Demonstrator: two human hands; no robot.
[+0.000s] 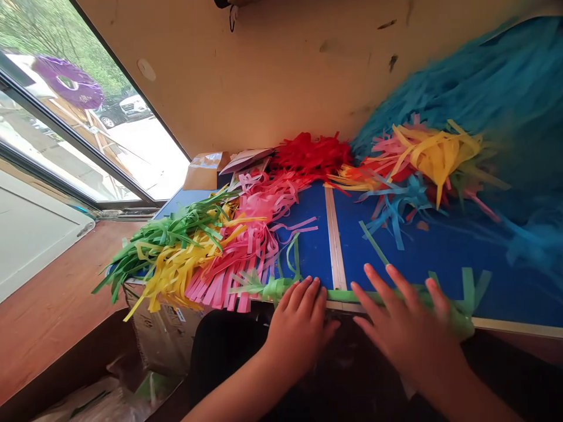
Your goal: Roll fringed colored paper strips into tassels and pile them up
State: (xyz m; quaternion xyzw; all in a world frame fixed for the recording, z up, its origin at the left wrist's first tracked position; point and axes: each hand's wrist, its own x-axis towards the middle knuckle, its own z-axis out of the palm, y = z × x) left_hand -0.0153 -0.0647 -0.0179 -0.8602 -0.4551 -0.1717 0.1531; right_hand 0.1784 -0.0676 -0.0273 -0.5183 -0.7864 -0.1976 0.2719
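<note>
A long green strip (341, 295) with fringed ends lies along the front edge of the blue table (303, 205). My left hand (300, 319) rests on its left part, palm down, the fingers flat and side by side. My right hand (409, 316) is over the right part, slightly blurred, with the fingers spread and nothing gripped. Green fringe shows beyond both hands. Pink tassels (255, 217) and yellow tassels (189, 255) lie to the left of the left hand.
Green tassels (176, 225) hang over the left end. Red tassels (312, 153), a brown envelope (204, 170) and a multicoloured heap (440, 155) sit by the wall. A large blue mass (475, 82) fills the right. Below stands a cardboard box (162, 331).
</note>
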